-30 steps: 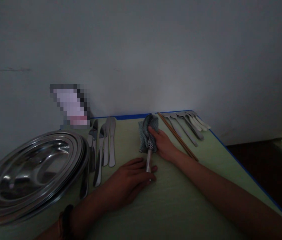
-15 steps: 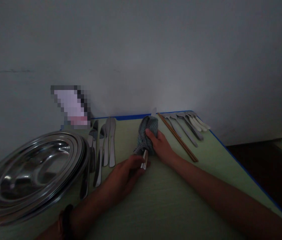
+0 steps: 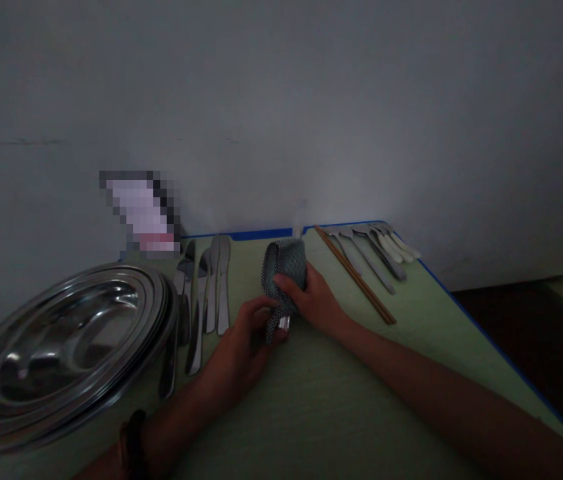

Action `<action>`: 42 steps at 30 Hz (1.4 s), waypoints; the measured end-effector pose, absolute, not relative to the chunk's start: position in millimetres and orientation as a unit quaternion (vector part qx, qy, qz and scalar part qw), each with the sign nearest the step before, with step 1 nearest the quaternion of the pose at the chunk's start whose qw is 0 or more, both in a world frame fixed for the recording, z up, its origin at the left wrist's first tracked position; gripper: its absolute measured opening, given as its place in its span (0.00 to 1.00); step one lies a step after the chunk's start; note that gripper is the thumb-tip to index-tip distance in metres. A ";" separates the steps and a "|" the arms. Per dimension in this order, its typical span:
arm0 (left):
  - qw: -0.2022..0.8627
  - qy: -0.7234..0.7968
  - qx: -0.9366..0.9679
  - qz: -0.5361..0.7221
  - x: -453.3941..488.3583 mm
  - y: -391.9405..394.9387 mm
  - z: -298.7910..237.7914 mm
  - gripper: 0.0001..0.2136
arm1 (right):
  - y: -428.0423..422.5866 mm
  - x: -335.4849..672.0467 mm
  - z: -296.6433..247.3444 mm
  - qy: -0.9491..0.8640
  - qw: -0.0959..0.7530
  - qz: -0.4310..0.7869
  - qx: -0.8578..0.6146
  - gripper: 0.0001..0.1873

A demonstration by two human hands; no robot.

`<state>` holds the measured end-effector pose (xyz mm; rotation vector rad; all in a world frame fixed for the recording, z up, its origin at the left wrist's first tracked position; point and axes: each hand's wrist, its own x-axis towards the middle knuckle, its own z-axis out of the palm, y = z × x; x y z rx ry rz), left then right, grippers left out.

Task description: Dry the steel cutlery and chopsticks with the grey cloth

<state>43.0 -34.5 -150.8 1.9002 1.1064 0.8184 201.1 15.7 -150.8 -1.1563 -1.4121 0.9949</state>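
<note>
A grey checked cloth [image 3: 288,260] is folded around the middle of a table knife [image 3: 284,325]. The blade sticks out blurred above the cloth and a bit of handle shows below. My right hand [image 3: 314,297] is closed around the cloth, thumb across its front. At the lower end, my left hand [image 3: 251,333] grips the knife's handle, its fingers partly covered by a hanging cloth edge. Right of my hands lies a pair of wooden chopsticks [image 3: 358,277]. To the left, several metal knives and other cutlery [image 3: 224,287] lie side by side.
A stack of metal plates [image 3: 126,400] takes up the left of the pale green table [image 3: 336,413]. Several spoons and forks [image 3: 371,267], some white-handled, lie at the back right. A pixelated phone-like object [image 3: 141,210] leans at the wall [image 3: 281,100] behind.
My right hand and the cloth have shifted slightly left and down along the knife. The cloth's loose edge now hangs over my left fingers, and more of the blade shows above.
</note>
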 end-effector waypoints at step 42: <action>0.439 0.485 0.675 0.341 45.0 -32.1 -136.3 0.22 | 13.1 202.5 -148.9 -0.583 0.493 0.488 -0.424 0.18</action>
